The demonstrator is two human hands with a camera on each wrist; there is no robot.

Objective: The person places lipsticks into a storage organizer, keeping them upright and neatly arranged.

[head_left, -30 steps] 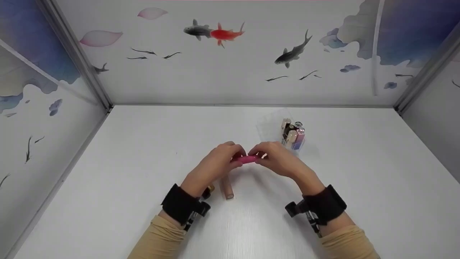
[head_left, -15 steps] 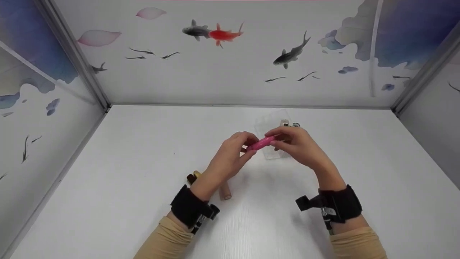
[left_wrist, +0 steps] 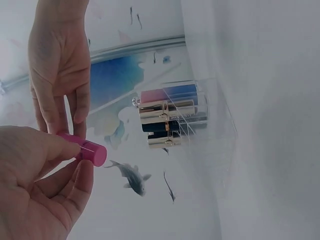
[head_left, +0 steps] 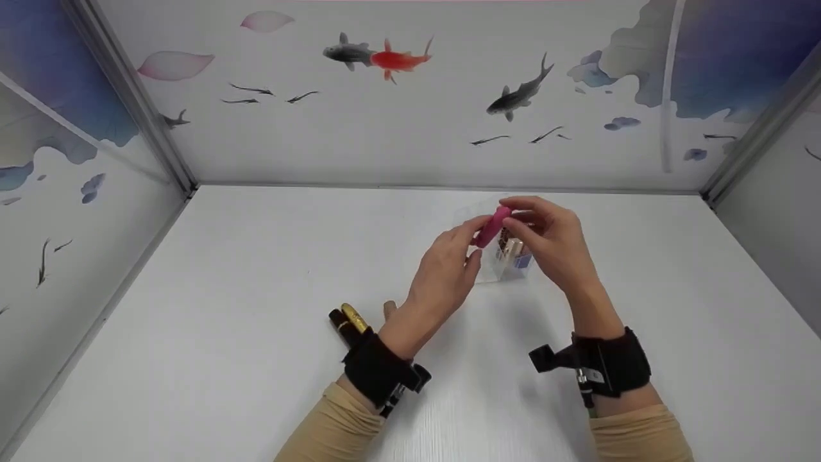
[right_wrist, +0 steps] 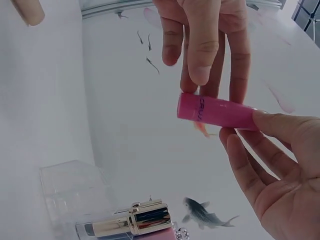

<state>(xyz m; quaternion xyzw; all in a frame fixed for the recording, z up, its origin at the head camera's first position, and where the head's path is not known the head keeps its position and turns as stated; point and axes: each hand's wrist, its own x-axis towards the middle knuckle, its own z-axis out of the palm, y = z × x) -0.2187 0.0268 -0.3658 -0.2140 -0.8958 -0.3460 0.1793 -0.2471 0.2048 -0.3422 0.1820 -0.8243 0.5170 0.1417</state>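
A pink lipstick tube with dark lettering is held in the air, tilted, in front of the back wall. My right hand pinches its upper end between thumb and fingers. At the lower end, the fingers of my left hand touch the tube from behind, while its thumb stands apart from it, as the right wrist view shows. Just beyond and below the hands is a clear plastic organizer. Several lipsticks, gold, black, pink and blue, stand upright at one end of it, partly covered by my right hand in the head view.
On the white table by my left wrist lie a black tube and a gold tube, partly under the wristband. A brownish tube shows beside the left forearm. Walls printed with fish enclose the table at the back and sides.
Both hands have moved right and away from me with the pink lipstick tube, toward the organizer. The tube has turned from nearly level to steeply tilted. My left thumb has come away from it.
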